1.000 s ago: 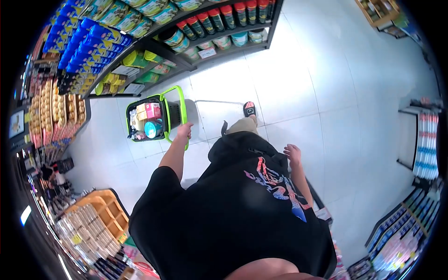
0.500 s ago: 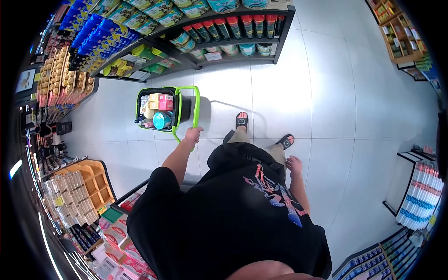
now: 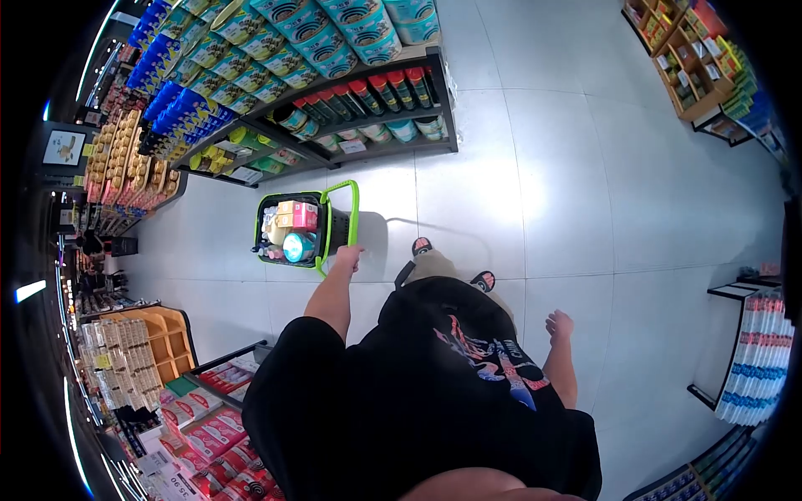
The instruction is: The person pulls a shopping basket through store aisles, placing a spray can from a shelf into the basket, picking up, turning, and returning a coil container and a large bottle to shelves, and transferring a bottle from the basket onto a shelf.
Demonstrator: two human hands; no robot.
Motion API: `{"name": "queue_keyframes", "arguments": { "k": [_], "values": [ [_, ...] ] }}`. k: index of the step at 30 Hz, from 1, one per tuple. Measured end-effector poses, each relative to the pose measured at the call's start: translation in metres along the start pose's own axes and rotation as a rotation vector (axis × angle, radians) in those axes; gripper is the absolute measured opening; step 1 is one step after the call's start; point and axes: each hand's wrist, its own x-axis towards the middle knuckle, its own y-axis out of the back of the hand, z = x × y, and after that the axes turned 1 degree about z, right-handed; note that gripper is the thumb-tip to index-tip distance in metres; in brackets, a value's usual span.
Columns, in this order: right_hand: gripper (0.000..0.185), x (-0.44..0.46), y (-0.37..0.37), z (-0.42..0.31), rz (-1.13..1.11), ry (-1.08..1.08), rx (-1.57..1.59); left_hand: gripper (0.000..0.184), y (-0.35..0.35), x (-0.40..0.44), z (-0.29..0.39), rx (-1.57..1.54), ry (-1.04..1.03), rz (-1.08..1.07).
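My left hand (image 3: 348,257) is closed round the lower end of a bright green handle (image 3: 354,215). That handle belongs to a black shopping basket (image 3: 338,227) standing on the floor to my front left. Inside the basket are a pink box (image 3: 306,215), cream-coloured boxes (image 3: 286,215), a turquoise tub (image 3: 298,246) and several small bottles along one side. My right hand (image 3: 560,324) hangs away from my side, fingers loosely apart, with nothing in it. My feet in dark sandals (image 3: 422,245) show just ahead of my body.
A dark shelf unit (image 3: 368,154) stacked with turquoise tins (image 3: 363,33) and red-capped canisters rises ahead of the basket. Pink packs (image 3: 213,434) fill a display at my left side. Wooden shelves (image 3: 689,75) and a bottle rack (image 3: 756,359) stand to the right on the tiled floor (image 3: 568,192).
The shelves ahead sit lower and larger in view. My right hand has swung outward from my body. My left hand keeps its hold on the basket handle, and my feet have shifted.
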Motion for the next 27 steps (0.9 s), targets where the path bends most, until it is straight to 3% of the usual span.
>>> {"name": "queue_keyframes", "arguments": {
  "k": [4,10,12,14,16,19,20,22,24,26,27],
  "values": [
    [0.028,0.016,0.020,0.003,0.014,-0.046,0.014,0.021,-0.048,-0.021,0.011,-0.023,-0.031,0.012],
    [0.029,0.009,-0.043,-0.004,-0.157,-0.091,-0.040,0.022,-0.117,-0.031,0.045,-0.147,0.026,-0.107],
    [0.029,0.006,-0.066,-0.018,-0.251,0.093,-0.286,0.021,-0.143,-0.028,0.057,-0.148,0.036,-0.094],
    [0.028,0.048,-0.069,-0.010,-0.427,0.481,-0.499,0.020,-0.178,-0.030,0.068,-0.163,0.050,-0.091],
    [0.029,0.042,-0.061,-0.047,-0.376,0.402,-0.545,0.020,-0.212,-0.030,0.082,-0.107,0.085,-0.078],
    [0.033,0.042,-0.030,-0.099,-0.192,-0.037,-0.177,0.020,-0.262,-0.020,0.098,-0.069,0.104,-0.071],
    [0.034,0.055,-0.018,-0.106,-0.144,-0.083,-0.128,0.020,-0.275,-0.017,0.106,-0.095,0.128,-0.076],
    [0.034,0.082,0.004,-0.115,-0.148,0.008,-0.179,0.020,-0.293,-0.009,0.123,-0.135,0.109,-0.075],
    [0.034,0.154,0.032,-0.094,-0.195,-0.044,-0.270,0.019,-0.308,-0.017,0.138,-0.194,0.063,-0.100],
    [0.035,0.191,0.054,-0.127,-0.242,-0.108,-0.356,0.023,-0.324,-0.023,0.158,-0.224,0.065,-0.057],
    [0.036,0.198,0.051,-0.161,-0.287,-0.026,-0.440,0.023,-0.334,-0.021,0.166,-0.285,0.076,-0.086]
  ]
}}
